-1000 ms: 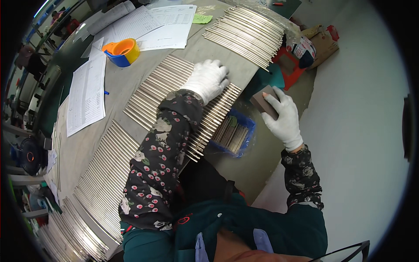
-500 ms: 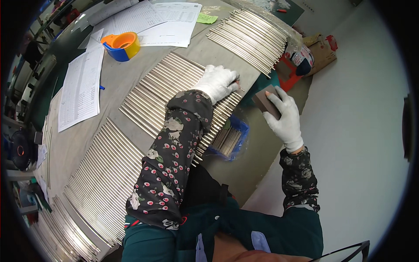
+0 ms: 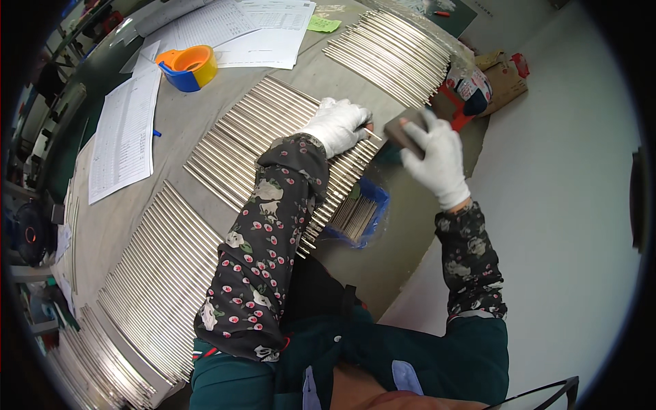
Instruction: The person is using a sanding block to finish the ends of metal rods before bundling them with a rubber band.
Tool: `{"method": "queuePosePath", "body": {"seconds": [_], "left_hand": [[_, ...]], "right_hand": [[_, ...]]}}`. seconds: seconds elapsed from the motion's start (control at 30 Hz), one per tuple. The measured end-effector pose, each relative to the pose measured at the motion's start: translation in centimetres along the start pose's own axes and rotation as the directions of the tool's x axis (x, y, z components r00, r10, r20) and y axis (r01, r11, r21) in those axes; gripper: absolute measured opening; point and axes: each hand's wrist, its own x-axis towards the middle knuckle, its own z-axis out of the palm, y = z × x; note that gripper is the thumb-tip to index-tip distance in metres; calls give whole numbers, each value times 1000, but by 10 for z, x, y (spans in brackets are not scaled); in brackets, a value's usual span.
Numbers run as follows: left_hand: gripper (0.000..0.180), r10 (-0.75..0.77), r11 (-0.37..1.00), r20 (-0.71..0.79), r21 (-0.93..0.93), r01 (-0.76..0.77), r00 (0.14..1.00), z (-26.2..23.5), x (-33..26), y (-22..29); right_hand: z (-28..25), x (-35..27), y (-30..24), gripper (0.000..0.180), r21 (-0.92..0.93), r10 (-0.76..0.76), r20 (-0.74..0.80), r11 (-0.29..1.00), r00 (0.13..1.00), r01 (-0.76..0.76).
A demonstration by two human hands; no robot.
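Observation:
My gloved left hand (image 3: 336, 127) is closed over the middle batch of metal rods (image 3: 256, 126), and one rod's end (image 3: 373, 134) pokes out past its fingertips. To its right, my gloved right hand (image 3: 437, 164) grips a brown rectangular block (image 3: 403, 131), which looks like a sanding block. The block is close to that rod end; whether they touch I cannot tell. My left forearm lies across the batch and hides part of it. Motion blurs my right hand a little.
More rods lie in rows at the far right (image 3: 389, 55) and near left (image 3: 160, 266). A blue bin (image 3: 372, 229) with thin pieces stands below the table edge. Printed sheets (image 3: 126, 137) and an orange-and-blue tape dispenser (image 3: 186, 67) are at the back left. A white wall rises on the right.
My right hand has moved up and left with the block, bringing it closer to the rod end. My left hand has stayed almost in place.

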Motion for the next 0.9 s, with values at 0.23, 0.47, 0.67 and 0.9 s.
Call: {"method": "queuePosePath", "body": {"seconds": [0.23,0.47,0.67,0.9], "left_hand": [[16,-30,1000,-15,-3,30,999,2,-1,-3],[18,-13,999,-34,47,14,999,5,-3,-7],[17,-15,1000,-18,23,15,1000,3,-2,-4],[19,-4,1000,27,-28,5,1000,7,1,-3]], "right_hand": [[-9,1,-23,40,187,-259,60,952,964,244],[-4,7,-23,35,182,-260,-11,949,965,258],[-4,8,-13,40,119,-141,-10,983,990,141],[-2,2,4,41,44,-10,-45,999,999,12]]}}
